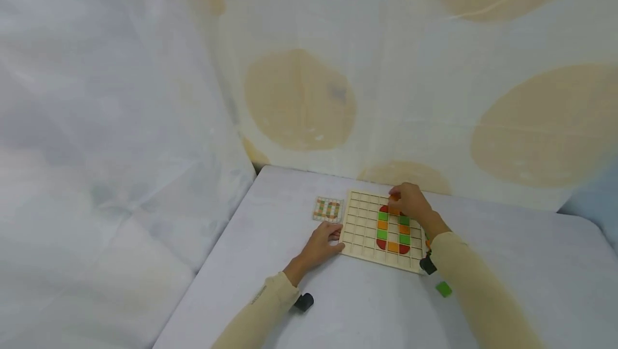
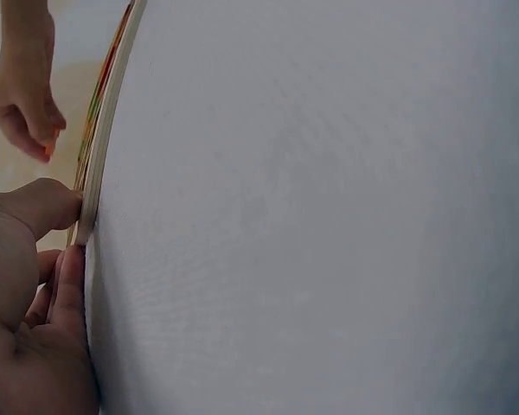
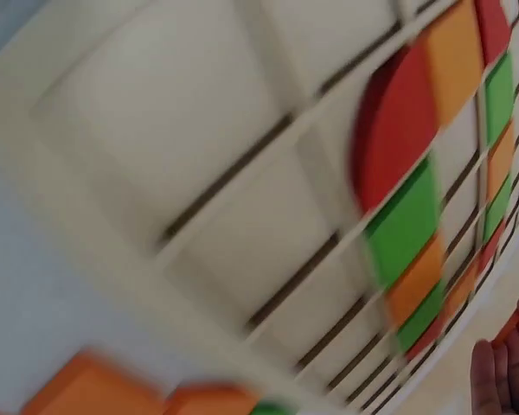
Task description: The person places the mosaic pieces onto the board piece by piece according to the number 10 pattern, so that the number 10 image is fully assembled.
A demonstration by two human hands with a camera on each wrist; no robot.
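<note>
— What's your left hand doing down there?

— My left hand (image 1: 322,242) rests on the table (image 1: 270,263) at the near left edge of the wooden grid board (image 1: 359,231). Thumb and fingers (image 2: 67,285) press against the rim, I think to keep the board from sliding. They are fairly straight, gripping nothing.

— And the right?

— My right hand (image 1: 407,203) hovers over the far side of the board, pinching a small orange tile (image 1: 394,198) between the fingertips, just above the top of the coloured ring.

— The ring?

— Red, green and orange tiles (image 1: 393,229) sit in the cells in an oval loop, right of the board's middle. It looks like the zero on the pattern card (image 1: 328,209) lying just beside the board's far left corner, probably kept there for easy reference.

— Any spares?

— A loose green tile (image 1: 443,288) lies on the table by my right sleeve.
</note>
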